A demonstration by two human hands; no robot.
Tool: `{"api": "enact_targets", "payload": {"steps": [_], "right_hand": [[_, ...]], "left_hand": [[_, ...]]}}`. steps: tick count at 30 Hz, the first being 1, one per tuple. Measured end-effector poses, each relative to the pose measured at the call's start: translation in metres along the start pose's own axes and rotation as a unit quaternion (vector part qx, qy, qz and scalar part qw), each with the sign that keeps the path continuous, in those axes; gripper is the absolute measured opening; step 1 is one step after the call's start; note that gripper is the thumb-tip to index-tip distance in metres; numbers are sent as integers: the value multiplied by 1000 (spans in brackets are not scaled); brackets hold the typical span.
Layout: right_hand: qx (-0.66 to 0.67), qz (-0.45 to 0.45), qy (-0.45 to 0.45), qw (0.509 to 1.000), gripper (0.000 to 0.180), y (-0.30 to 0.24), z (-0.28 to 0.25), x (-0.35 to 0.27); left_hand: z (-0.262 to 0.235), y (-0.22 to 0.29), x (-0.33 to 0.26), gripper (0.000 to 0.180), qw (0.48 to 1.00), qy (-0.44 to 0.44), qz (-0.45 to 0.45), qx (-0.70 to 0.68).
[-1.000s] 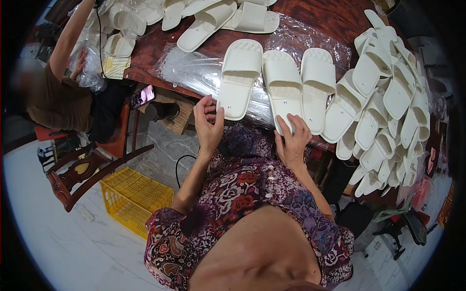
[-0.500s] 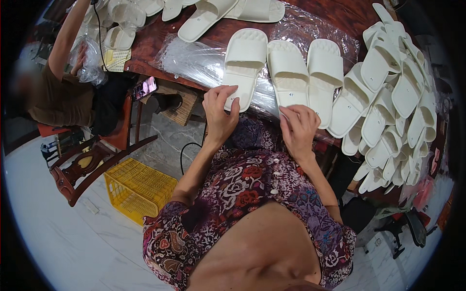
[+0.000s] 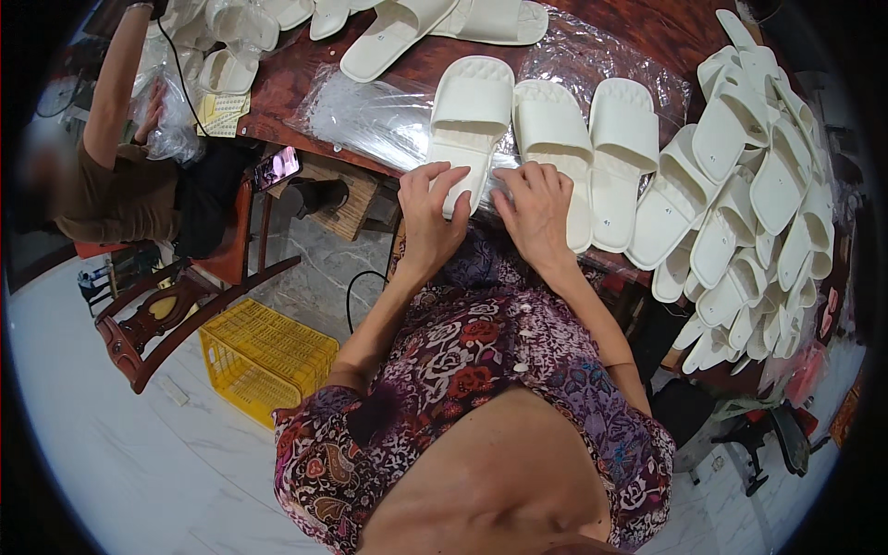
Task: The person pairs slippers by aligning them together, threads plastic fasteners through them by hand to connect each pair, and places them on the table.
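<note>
A white slide slipper (image 3: 469, 97) with a quilted insole lies on clear plastic film (image 3: 370, 116), its heel end toward me. My left hand (image 3: 428, 220) is over the left side of that heel, thumb and index finger apart on the slipper. Just right of the same heel is my right hand (image 3: 538, 211), fingers bent and spread, fingertips by the film and nothing visibly gripped. A second white slipper (image 3: 555, 120) lies partly behind my right hand. Beside it, a third slipper (image 3: 622, 148) points the same way.
A large heap of white slippers (image 3: 740, 203) covers the table's right side. More slippers (image 3: 393, 42) lie at the far edge. At left, a person (image 3: 125, 190) handles clear bags near a chair (image 3: 166, 314). A yellow crate (image 3: 264, 356) stands on the floor; a phone (image 3: 277, 168) rests by the table.
My right hand has moved left, from the second slipper's heel to beside the first slipper's heel. My left hand has shifted slightly right over the first slipper.
</note>
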State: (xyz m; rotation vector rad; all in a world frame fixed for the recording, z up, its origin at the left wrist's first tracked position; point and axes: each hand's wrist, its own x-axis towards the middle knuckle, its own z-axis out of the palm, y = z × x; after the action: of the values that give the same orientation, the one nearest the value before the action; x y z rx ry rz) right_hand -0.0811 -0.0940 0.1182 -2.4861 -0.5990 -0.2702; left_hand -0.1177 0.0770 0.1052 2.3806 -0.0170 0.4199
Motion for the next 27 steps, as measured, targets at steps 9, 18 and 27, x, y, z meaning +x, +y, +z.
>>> {"api": "enact_targets", "payload": {"steps": [9,18,27], "right_hand": [[4,-13,11,1000,23,0,10,9],[7,-4,12,1000,17,1,8,7],[12,-1,22,1000,13,-1,6,7]], "left_hand": [[-1,1,3,36,1000,-15,-2,5],[-2,0,5,36,1000,-13,6,13],[-2,0,7,37,1000,-12,14,4]]}}
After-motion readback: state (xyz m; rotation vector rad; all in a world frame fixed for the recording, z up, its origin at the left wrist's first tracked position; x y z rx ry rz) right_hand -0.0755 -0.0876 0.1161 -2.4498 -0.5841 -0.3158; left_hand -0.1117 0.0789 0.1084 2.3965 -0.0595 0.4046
